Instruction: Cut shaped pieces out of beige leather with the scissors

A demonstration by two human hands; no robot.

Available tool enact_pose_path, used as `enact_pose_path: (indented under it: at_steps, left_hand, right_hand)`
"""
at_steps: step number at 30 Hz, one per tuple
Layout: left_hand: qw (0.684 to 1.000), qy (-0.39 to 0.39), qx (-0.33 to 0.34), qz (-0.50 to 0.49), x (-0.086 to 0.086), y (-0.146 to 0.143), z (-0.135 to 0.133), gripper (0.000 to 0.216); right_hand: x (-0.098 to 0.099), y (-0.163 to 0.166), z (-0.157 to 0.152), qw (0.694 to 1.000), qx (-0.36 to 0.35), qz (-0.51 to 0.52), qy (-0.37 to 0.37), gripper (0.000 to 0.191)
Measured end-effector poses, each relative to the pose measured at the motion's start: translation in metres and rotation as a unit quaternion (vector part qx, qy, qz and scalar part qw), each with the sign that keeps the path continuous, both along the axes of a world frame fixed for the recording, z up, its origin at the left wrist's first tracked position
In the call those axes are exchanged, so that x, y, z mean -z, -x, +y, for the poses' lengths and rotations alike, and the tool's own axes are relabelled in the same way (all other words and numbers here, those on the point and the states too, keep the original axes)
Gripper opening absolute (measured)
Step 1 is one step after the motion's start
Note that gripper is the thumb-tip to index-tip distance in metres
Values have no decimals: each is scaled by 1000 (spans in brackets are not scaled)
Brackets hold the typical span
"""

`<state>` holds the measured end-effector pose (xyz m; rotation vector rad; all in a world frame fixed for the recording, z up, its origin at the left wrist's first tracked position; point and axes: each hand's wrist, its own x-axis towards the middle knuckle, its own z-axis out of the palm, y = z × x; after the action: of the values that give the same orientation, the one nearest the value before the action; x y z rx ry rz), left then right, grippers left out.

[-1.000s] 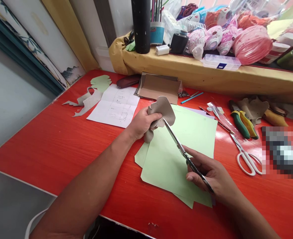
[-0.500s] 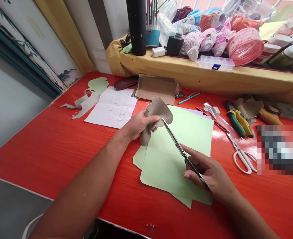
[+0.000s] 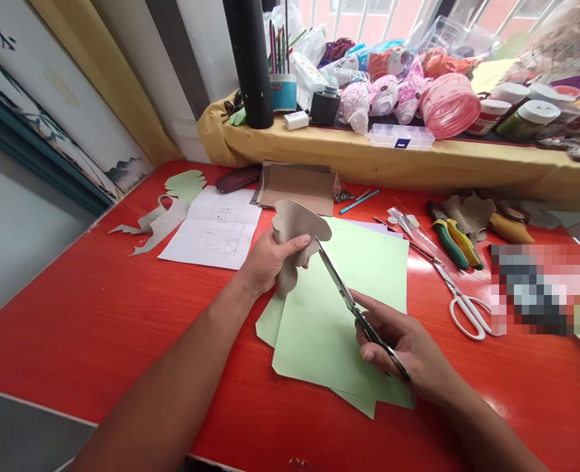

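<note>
My left hand pinches a grey-brown piece of leather with a scalloped edge, thumb on top; part of it curls down below the fingers. In my right hand is a pair of scissors, with fingers round the dark handles. The blade tips meet the leather's edge beside my left thumb, and the blades look nearly closed. Beneath both hands lie light green sheets on the red table.
Left of the sheets are a paper with drawn lines and leather scraps. Brown sheets lie behind. To the right are white-handled scissors, green-yellow pliers and a blurred-out object. A crowded ledge runs along the back.
The camera view has shifted to the right. The leather is turned slightly in my left hand, and the scissors stay at its edge.
</note>
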<state>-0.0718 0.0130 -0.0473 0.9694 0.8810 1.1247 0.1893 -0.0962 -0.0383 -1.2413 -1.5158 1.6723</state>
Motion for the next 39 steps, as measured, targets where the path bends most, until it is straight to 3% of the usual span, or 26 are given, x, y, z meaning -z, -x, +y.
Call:
enact_pose_path:
  at_steps: [22, 33, 39]
  left_hand:
    - [999, -13, 6, 38, -15, -15, -12, 27]
    - [1000, -13, 14, 20, -7, -19, -15, 28]
    - [1000, -4, 12, 1, -10, -22, -14, 29]
  right_hand:
    - [6, -1, 1, 999, -1, -31, -26, 108]
    - [3, 4, 2, 994, 18, -93, -62, 108]
    - [5, 3, 2, 997, 9, -60, -41, 112]
